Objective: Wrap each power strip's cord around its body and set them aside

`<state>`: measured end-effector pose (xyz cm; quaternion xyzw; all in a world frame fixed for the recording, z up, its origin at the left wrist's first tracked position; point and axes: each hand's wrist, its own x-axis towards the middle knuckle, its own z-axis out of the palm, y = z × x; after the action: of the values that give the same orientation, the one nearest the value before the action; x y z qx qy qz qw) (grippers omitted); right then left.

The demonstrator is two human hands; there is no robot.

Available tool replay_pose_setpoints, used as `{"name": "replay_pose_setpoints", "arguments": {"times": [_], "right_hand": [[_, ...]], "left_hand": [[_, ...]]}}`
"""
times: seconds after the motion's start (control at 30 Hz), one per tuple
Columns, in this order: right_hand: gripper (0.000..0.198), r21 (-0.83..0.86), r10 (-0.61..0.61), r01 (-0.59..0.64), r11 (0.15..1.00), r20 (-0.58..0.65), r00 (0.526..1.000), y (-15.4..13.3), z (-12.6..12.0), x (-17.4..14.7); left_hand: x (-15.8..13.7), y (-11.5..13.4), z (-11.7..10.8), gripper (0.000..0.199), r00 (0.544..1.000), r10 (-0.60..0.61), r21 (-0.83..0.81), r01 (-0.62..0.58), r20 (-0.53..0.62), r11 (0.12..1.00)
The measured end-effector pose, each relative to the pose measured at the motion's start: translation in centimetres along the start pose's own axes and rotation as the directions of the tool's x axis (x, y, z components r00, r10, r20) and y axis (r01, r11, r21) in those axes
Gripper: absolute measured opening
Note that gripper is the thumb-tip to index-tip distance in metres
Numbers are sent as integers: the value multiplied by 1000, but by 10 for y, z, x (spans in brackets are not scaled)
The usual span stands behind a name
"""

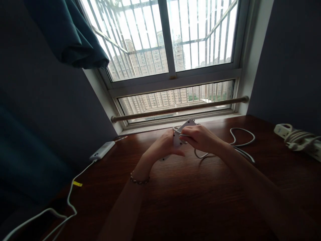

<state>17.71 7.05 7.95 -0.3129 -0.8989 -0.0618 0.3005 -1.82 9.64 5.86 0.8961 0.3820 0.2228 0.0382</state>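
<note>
Near wood: I look down on a dark reddish-brown table (180, 197) with wood grain and a soft sheen; its surface stretches between the two forearms, giving me room on the near side.
Left cable: a thin white cable (68, 199) bends across the left part of the table, with a small yellow tab (77, 183) beside it.
Wrist: a dark beaded-looking bracelet (139, 181) circles the left one.
Left hand: my left hand (164, 143) grasps a flat, long white plastic strip (177, 142), thumb stretched out along the near side.
Right hand: my right hand (197, 136) is clenched on a white round cord (177, 131) that crosses the strip.
Strip: it sits tilted between the hands, over the far middle of the table, small dark dots on its face; I cannot tell whether it touches the wood.
Loose loops: smooth pale cord loops (254, 138) curve over the wood right of the hands.
Sides: a white rounded box (102, 150) lies near the left edge; a white power strip wrapped in coiled cord (301, 138) lies well apart at the right.
Far edge: the table ends by the pale sill, under a round horizontal rail (180, 109).
Beyond: a grey-framed window (171, 50) with outside bars, a folded teal fabric curtain (72, 40) at upper left, and tall beige buildings (150, 99) outside.
</note>
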Motion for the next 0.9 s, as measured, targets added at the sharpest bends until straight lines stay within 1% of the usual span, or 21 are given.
{"name": "replay_pose_setpoints", "arguments": {"times": [0.03,0.1,0.17,0.23,0.3,0.4,0.53,0.6,0.7,0.77,0.9], "right_hand": [[22,19,-9,10,1000,-14,1000,3,0,0],[24,41,-2,4,999,-46,999,8,0,0],[24,46,41,-38,998,-85,996,12,-2,-1],[23,60,84,-77,995,-129,988,16,-6,-2],[22,90,109,-94,991,-174,979,22,-11,-4],[27,147,141,-112,983,-200,970,31,-19,-6],[33,220,233,-196,956,-154,960,40,-33,-11],[34,233,252,-221,947,-114,961,41,-39,-14],[35,267,221,-197,943,-61,973,42,-44,-17],[33,313,189,-161,936,-59,980,43,-43,-17],[32,407,146,-110,907,-59,988,48,-31,-13]], "left_hand": [[-1,5,2,69,1000,-10,90,10,1,996],[-1,14,7,56,1000,-3,262,2,1,965],[-1,22,10,45,998,55,412,-58,19,909],[0,28,10,43,991,125,530,-129,43,838],[1,31,7,47,985,166,602,-154,36,784],[1,32,1,57,985,175,641,-130,-7,757],[-2,28,-8,62,992,122,670,-64,-40,740],[-4,25,-13,62,992,122,680,-60,-44,731],[-5,22,-16,61,984,178,665,-134,2,735],[-5,23,-14,60,973,231,634,-194,25,748],[-4,27,-4,55,939,344,574,-272,-18,773]]}}
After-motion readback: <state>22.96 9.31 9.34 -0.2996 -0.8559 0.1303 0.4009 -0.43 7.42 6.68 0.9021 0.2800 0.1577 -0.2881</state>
